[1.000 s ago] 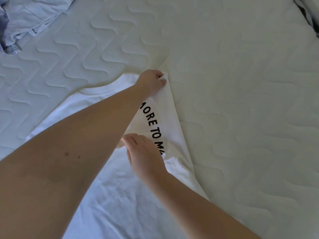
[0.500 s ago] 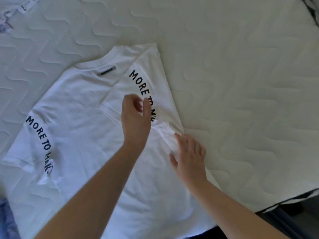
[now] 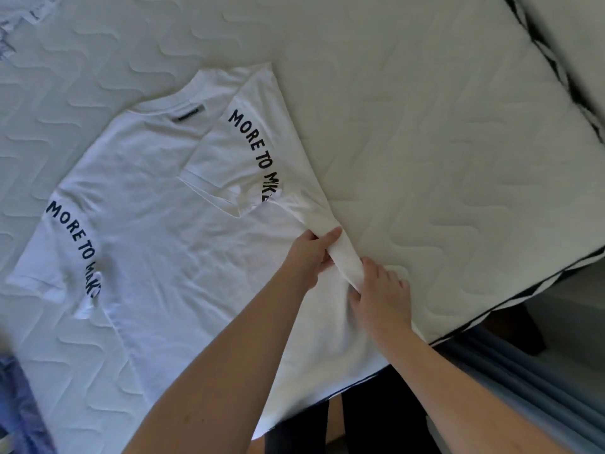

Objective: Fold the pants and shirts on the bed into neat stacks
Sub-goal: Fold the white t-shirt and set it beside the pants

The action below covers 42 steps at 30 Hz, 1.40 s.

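A white t-shirt [image 3: 170, 244] with black lettering on both sleeves lies spread on the quilted mattress [image 3: 425, 132], collar toward the far side. Its right sleeve is folded inward over the body. My left hand [image 3: 307, 257] pinches the raised fold along the shirt's right side edge. Just below it on the same fold, my right hand [image 3: 381, 296] grips the fabric, fingers curled over it. The shirt's hem hangs slightly over the near edge of the bed.
A pale blue garment [image 3: 19, 24] lies bunched at the far left corner. Blue denim-like fabric [image 3: 19, 407] shows at the lower left edge. The mattress's right edge with black trim [image 3: 556, 276] drops to the floor.
My left hand has left the folded sleeve and come down to the shirt's side edge. My right hand went from lying flat on the fabric to gripping the raised fold.
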### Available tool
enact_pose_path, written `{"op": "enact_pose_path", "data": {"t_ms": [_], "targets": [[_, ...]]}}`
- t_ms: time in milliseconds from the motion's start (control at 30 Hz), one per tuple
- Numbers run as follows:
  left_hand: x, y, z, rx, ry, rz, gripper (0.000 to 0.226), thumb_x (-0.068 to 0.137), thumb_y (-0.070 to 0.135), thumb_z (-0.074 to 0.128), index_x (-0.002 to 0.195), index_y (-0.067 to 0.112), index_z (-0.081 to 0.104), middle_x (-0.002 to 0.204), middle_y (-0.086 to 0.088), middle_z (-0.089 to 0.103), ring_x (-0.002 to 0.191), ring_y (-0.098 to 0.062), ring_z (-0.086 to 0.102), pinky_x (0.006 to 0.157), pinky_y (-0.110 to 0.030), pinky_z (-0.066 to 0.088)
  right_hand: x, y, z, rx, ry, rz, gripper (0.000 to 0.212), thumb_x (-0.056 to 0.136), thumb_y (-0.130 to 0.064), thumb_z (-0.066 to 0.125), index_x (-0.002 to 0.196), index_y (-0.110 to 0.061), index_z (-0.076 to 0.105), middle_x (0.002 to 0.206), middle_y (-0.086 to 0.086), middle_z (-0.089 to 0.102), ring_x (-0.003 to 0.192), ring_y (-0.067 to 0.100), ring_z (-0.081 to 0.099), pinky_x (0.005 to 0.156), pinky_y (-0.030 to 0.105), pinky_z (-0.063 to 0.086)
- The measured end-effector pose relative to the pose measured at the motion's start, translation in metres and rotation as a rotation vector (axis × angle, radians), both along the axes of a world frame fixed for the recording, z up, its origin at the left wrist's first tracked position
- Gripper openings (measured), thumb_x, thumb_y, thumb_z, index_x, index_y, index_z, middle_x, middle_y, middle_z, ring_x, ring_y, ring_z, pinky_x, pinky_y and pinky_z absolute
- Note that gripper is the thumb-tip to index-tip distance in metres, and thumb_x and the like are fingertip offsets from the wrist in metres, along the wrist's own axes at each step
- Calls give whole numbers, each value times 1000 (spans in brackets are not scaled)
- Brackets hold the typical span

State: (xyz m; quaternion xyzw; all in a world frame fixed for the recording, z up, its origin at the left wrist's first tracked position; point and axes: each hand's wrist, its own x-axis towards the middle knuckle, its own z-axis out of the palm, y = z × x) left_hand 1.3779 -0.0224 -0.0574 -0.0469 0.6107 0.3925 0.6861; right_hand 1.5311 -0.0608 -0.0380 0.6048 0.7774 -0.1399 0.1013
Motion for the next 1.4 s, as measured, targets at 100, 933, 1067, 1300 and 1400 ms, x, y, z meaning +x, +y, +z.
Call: {"op": "enact_pose_path", "data": {"t_ms": [100,933,1067,1300,1400], "targets": [[8,-12,-5,-35,28,-23,28,82,15,78,107,12,65,96,-4,75,84,-18,73,67,-29,58,19,-19,1,71,-26,-2,46,56,-18,84,98,-9,67,73,8,62,66,30,60,60,37,43],[46,-102,1,21,-22,-49,41,92,28,66,127,8,58,119,-6,70,105,-20,69,79,-29,58,86,-116,-5,-624,660,-1357,40,96,-43,55,116,-8,55,108,10,64,93,24,62,84,39,52],[61,-122,2,-1,86,-187,33,95,21,63,125,10,58,120,-9,69,102,-21,69,76,-31,59,85,-115,-11,-774,969,-1562,32,98,-39,55,111,-10,59,106,8,68,91,17,66,65,27,49],[66,-146,-2,-98,298,-86,21,101,35,50,115,21,58,109,-1,69,97,-20,67,79,-41,58,86,-115,-6,-712,1128,-1613,24,96,-19,62,117,-10,59,109,10,68,84,16,66,69,27,51],[67,-155,-4,-87,370,-77,19,95,35,62,106,19,61,103,-1,70,96,-20,67,82,-39,59,87,-121,-1,-639,863,-1443,8,94,-16,63,101,-13,64,101,8,70,71,15,68,75,36,57]]}}
